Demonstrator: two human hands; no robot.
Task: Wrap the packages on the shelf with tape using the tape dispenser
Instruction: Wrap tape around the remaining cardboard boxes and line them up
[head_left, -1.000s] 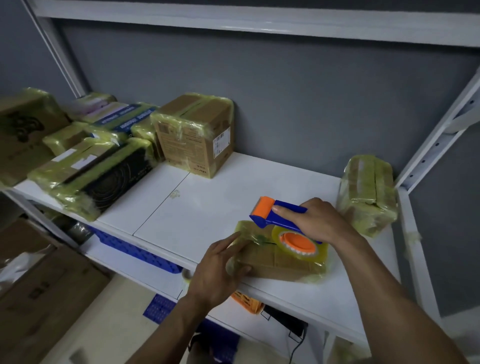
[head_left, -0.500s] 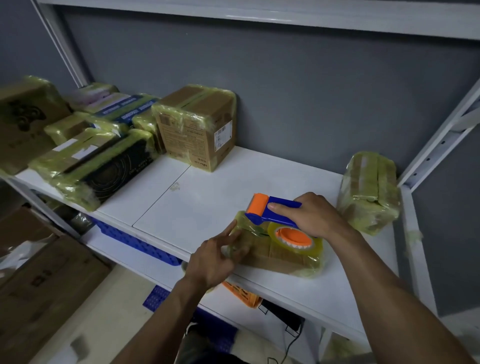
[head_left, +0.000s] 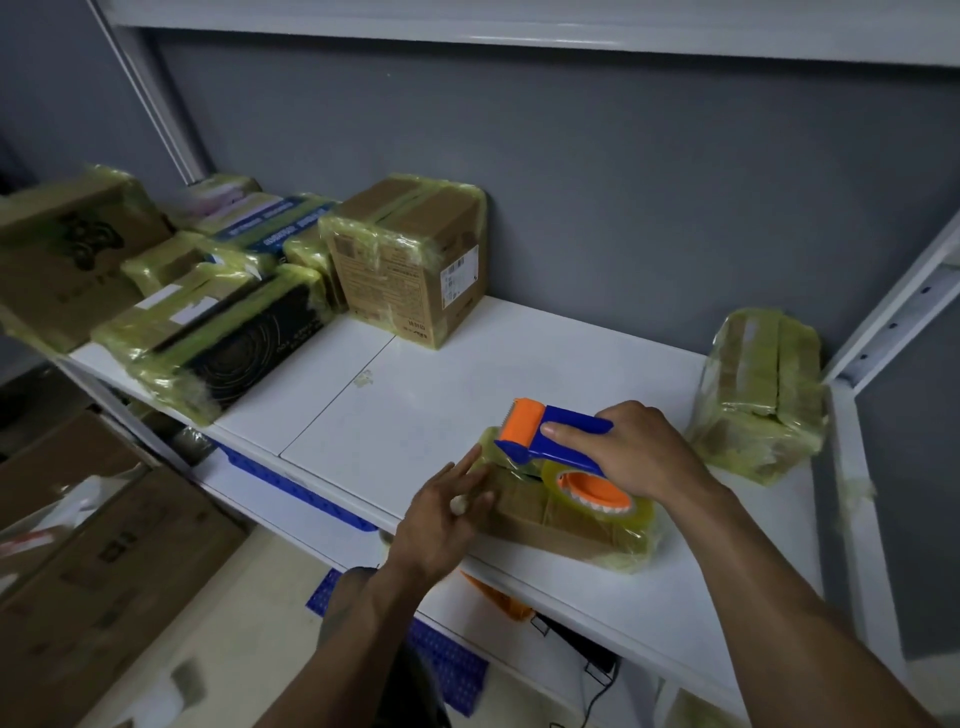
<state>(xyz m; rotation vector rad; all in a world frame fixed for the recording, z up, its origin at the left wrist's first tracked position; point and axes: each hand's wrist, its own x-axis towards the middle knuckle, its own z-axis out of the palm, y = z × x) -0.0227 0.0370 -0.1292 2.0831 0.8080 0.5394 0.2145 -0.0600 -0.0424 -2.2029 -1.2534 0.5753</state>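
On the white shelf (head_left: 441, 384), near its front edge, lies a flat brown package (head_left: 550, 525) covered in yellowish clear tape. The tape dispenser (head_left: 566, 423), blue with an orange roller at its far end, sits on top of this package, its roll of tape (head_left: 592, 491) with an orange core lying on the package's upper face. The person's right grip (head_left: 639, 457) is curled round the dispenser's blue handle, thumb along its near side. The left grip (head_left: 441, 519) is slightly blurred; its fingers are extended and touch the package's left end, holding nothing. Well apart to the right, against the shelf's post, stands another taped package (head_left: 763, 395). At the back, by the grey wall, sits a taped brown box (head_left: 410, 260), and left of it a cluster of further taped parcels, among them a black box (head_left: 244, 353) at the shelf's front edge.
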